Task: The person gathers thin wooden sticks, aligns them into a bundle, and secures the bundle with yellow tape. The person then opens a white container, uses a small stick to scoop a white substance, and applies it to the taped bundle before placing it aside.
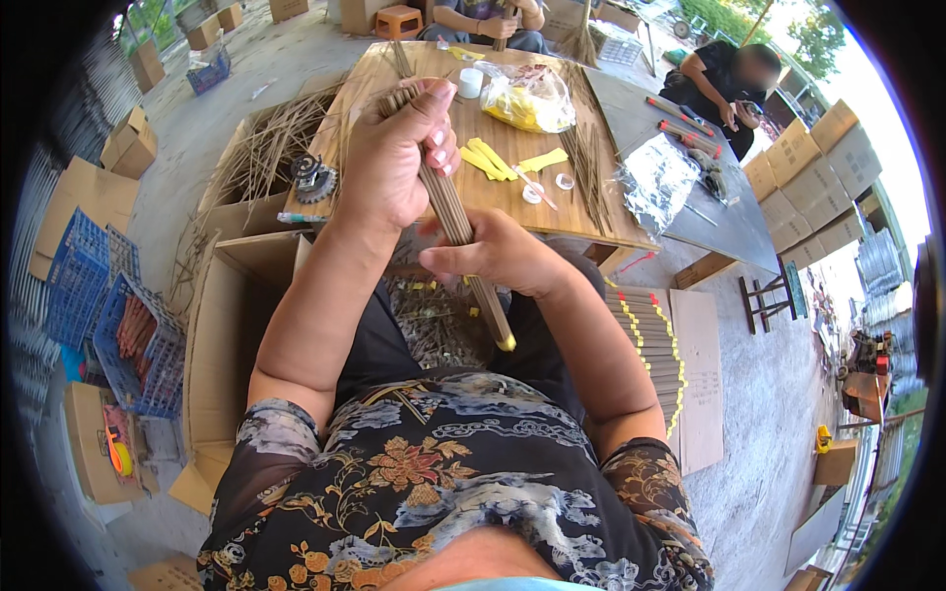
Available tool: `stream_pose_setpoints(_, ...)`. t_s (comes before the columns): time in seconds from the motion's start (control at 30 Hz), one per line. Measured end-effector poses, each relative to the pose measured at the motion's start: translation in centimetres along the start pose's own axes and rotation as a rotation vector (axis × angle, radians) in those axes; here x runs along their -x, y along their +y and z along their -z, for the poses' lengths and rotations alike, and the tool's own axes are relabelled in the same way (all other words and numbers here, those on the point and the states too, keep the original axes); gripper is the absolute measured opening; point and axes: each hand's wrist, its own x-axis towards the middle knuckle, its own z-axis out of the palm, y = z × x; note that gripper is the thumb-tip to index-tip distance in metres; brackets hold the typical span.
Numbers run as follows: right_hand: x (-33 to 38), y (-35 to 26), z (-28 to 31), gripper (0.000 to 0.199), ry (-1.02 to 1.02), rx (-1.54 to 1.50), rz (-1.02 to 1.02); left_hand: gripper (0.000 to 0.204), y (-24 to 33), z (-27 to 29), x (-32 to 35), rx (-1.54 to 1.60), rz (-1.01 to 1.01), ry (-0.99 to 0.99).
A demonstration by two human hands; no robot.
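A slim bundle of brown sticks (445, 202) slants across in front of me, with yellow at its lower end. Near the upper end, my left hand (399, 148) is closed around it. Lower down, my right hand (507, 251) grips the same bundle, thumb across the front and fingers partly hidden behind. Beyond my hands, yellow strips (488, 160) lie on the wooden table (384, 74). A small roll of tape (532, 193) and a thin pale-handled tool (537, 187) are beside them.
A plastic bag (532, 103) with yellow pieces and a white cup (470, 83) stand farther back. Loose sticks (271, 148) fill a box at left, behind an open carton (222, 345). Yellow-banded bundles (650, 345) lie at right. Two people (724, 84) work across the tables.
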Motion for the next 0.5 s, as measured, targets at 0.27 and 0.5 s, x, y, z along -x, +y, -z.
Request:
stream_pose_setpoints(0.27, -0.7, -1.1, -1.1, 0.016, 0.022, -0.196, -0.088, 0.02, 0.0, 0.6, -0.4, -0.034, 0.068, -0.197)
stream_pose_setpoints(0.5, -2.3, 1.5, -1.4, 0.017, 0.346, 0.174, 0.118, 0.022, -1.2, 0.1, -1.3, -0.196, -0.034, 0.134)
